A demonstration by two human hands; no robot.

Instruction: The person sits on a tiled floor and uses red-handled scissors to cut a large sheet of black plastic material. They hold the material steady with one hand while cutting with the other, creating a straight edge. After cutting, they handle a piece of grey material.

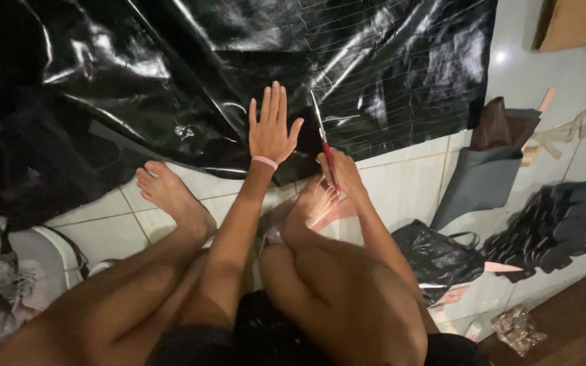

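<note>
Hands (274, 129) on black sheet (171, 61), scissors (321, 135) perhaps cutting, near bare feet (171, 193).

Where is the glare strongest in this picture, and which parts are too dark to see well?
In the head view, glare streaks across the glossy black sheet, strongest above the left hand and beside the scissors in the right hand; the far left is too dark to read; the white tile floor is evenly lit; edges bend slightly.
</note>
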